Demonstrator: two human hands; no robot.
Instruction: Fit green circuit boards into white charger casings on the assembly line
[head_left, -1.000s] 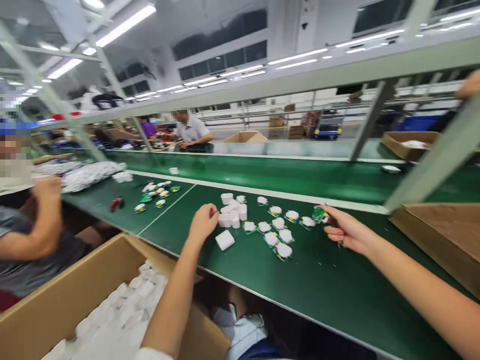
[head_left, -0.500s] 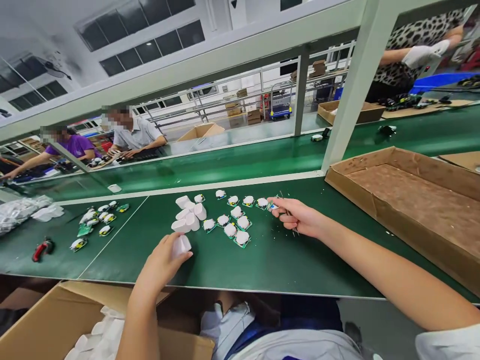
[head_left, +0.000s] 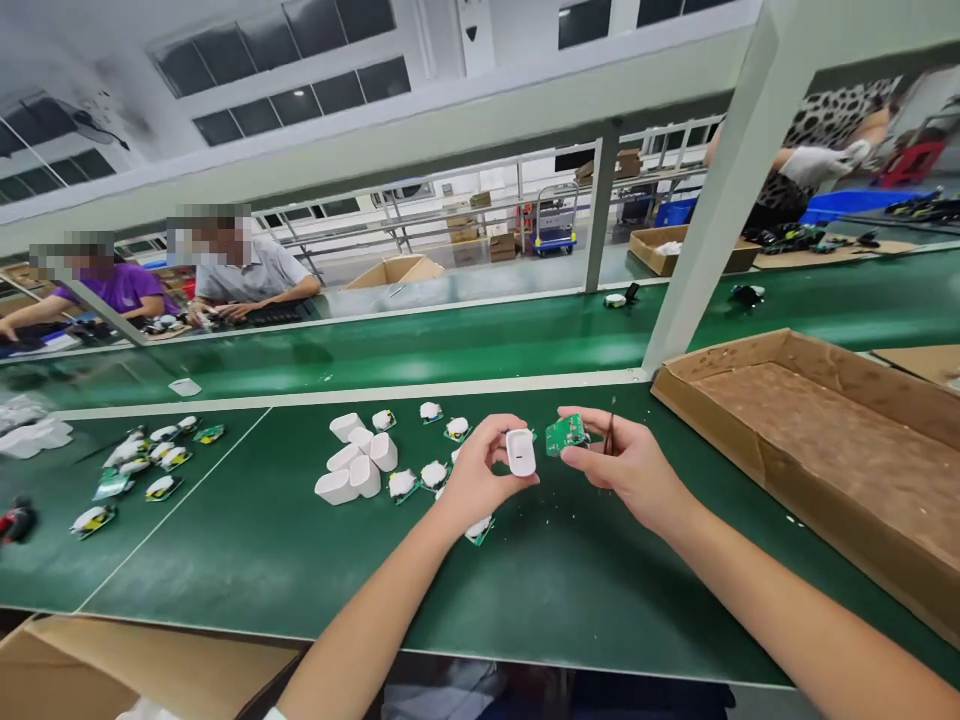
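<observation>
My left hand (head_left: 480, 468) grips a white plastic housing (head_left: 520, 453), its slotted end facing me. Just to its right, my right hand (head_left: 622, 455) pinches a green circuit board (head_left: 565, 434) between thumb and fingers. A thin dark tool (head_left: 610, 428), perhaps tweezers, also sits in the right hand. The housing and the board are close together but apart. Left of my hands lies a cluster of white housings (head_left: 364, 474). Several circuit boards with white tops (head_left: 433, 473) rest around it, some hidden behind my left hand.
A shallow cardboard tray (head_left: 795, 450) stands at the right. More boards (head_left: 163, 486) lie at the left beyond a white line, near a red-handled tool (head_left: 16, 522). An open carton (head_left: 157, 660) is below the table edge. Co-workers sit across the green conveyor (head_left: 450, 335).
My left hand has lifted the white housing from beside the cluster and moved right. My right hand has raised the circuit board from the row, and the two hands have come together.
</observation>
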